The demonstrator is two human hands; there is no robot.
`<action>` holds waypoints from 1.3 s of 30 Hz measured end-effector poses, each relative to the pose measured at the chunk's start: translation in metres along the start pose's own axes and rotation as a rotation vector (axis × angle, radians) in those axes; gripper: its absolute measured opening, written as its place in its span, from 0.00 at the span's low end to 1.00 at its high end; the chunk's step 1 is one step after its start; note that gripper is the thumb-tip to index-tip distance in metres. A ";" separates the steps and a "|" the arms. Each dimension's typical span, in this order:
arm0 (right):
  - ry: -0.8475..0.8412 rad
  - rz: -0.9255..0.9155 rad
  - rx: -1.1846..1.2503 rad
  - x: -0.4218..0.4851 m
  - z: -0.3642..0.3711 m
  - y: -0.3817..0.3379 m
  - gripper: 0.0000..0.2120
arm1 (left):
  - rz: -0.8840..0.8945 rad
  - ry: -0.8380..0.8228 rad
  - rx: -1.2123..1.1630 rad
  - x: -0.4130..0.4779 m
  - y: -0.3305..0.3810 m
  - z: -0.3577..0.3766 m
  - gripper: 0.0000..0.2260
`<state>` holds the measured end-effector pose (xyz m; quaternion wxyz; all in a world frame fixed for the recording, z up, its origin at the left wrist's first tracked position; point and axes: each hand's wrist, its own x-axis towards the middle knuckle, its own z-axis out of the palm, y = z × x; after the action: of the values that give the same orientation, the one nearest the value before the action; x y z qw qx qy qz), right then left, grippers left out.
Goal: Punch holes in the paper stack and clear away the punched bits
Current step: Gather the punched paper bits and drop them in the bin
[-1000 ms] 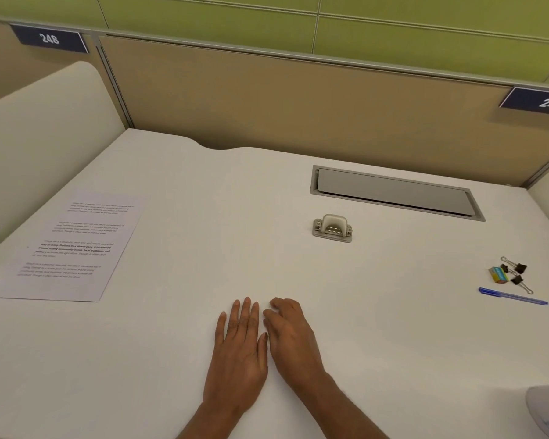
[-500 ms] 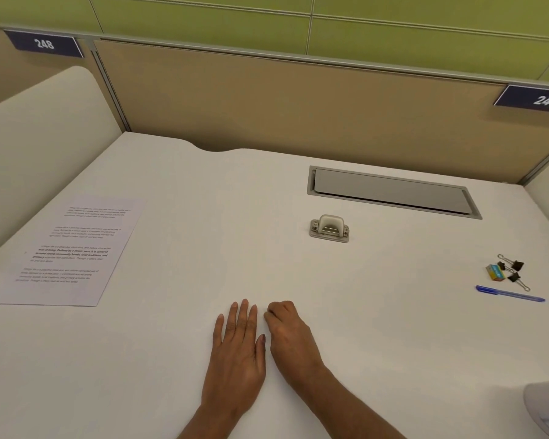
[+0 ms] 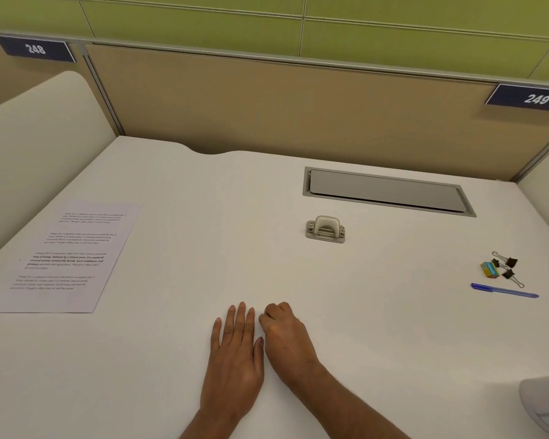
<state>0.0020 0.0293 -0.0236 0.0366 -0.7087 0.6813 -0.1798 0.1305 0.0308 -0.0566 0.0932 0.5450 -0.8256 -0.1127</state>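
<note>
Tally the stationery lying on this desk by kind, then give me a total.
paper stack: 1
hole punch: 1
binder clips: 2 clearly seen; too small to rule out a third
small box: 1
pen: 1
Total: 6

On the white tabletop (image 3: pixel 298 280), a grey hole punch (image 3: pixel 325 229) sits left of a blue pen (image 3: pixel 504 290), black clips (image 3: pixel 509 267) and an orange-and-blue box (image 3: pixel 490 269).
</note>
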 end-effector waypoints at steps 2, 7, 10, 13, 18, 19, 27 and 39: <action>0.005 0.005 -0.011 0.001 0.001 0.000 0.12 | 0.005 -0.001 -0.005 0.000 0.000 -0.001 0.26; 0.040 -0.012 -0.027 0.001 0.001 0.000 0.12 | 0.008 0.002 -0.005 0.000 0.000 -0.002 0.26; 0.065 -0.030 -0.019 0.001 0.003 0.002 0.12 | 0.008 0.003 -0.008 0.000 0.000 -0.002 0.26; 0.053 -0.034 -0.012 0.000 0.004 0.002 0.12 | 0.011 0.011 -0.013 0.000 0.000 0.000 0.26; 0.027 0.165 0.192 0.003 -0.002 0.007 0.07 | 0.015 0.024 -0.015 0.000 -0.001 -0.001 0.26; 0.051 0.329 0.370 0.004 -0.007 0.007 0.09 | 0.019 0.030 -0.014 0.000 -0.001 -0.001 0.26; 0.289 1.200 1.900 -0.010 -0.047 0.023 0.08 | 0.025 0.093 -0.087 -0.003 0.004 -0.007 0.26; 0.376 1.134 2.566 -0.074 -0.147 0.063 0.18 | 0.115 0.104 -0.182 0.002 0.101 -0.008 0.27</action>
<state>-0.1036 0.1258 0.0797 0.6221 0.2162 0.2300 -0.7165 0.0435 0.0666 -0.0197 0.1912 0.4912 -0.8359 -0.1531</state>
